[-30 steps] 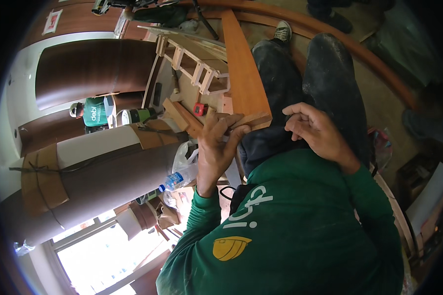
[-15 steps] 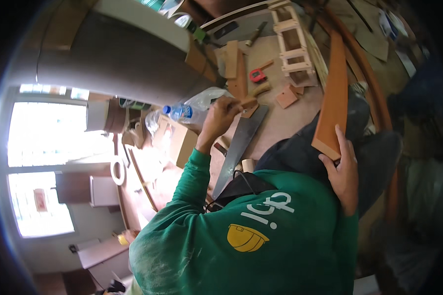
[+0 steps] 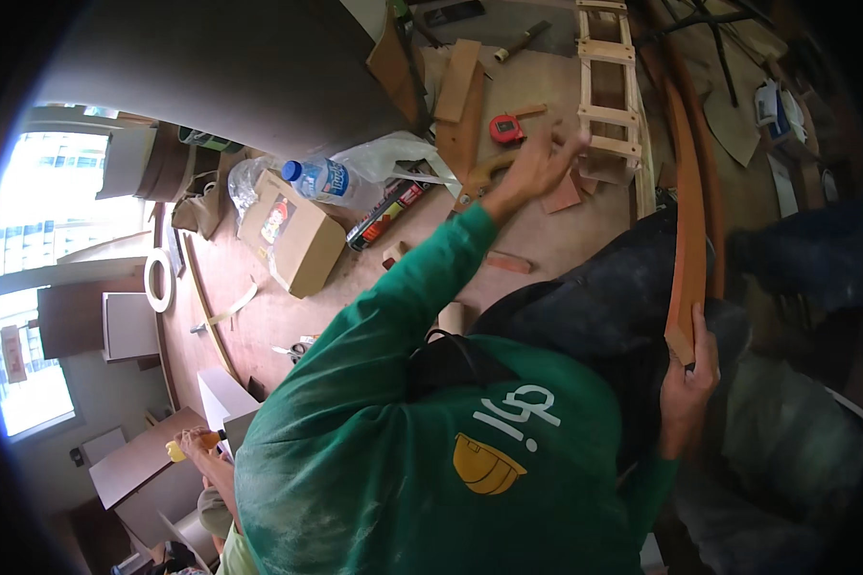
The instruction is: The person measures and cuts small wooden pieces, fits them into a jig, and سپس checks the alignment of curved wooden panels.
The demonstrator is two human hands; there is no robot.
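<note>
My right hand [image 3: 692,379] is closed around the near end of a long reddish-brown wooden board [image 3: 688,230]. The board stretches away from me along my right leg, its narrow edge turned partly up. Over the work surface, my left hand [image 3: 537,168] is stretched forward, slightly blurred, with its fingers apart and nothing visible in them. Below it lie small reddish wood offcuts [image 3: 563,195], and a red tape measure [image 3: 506,128] sits just beyond. A curved wooden handle [image 3: 492,170] shows beside the left wrist. My left forearm covers part of the surface.
A pale ladder-like wooden frame [image 3: 608,81] lies ahead. To the left are a cardboard box [image 3: 302,249], a water bottle [image 3: 318,180], a dark tube [image 3: 385,213] and scissors [image 3: 295,350]. Another person's hand [image 3: 197,443] holds something yellow at the lower left.
My left hand has left the wooden piece by the saw and moved forward and right. The board in my right hand has swung right and turned more edge-on. The saw blade no longer shows.
</note>
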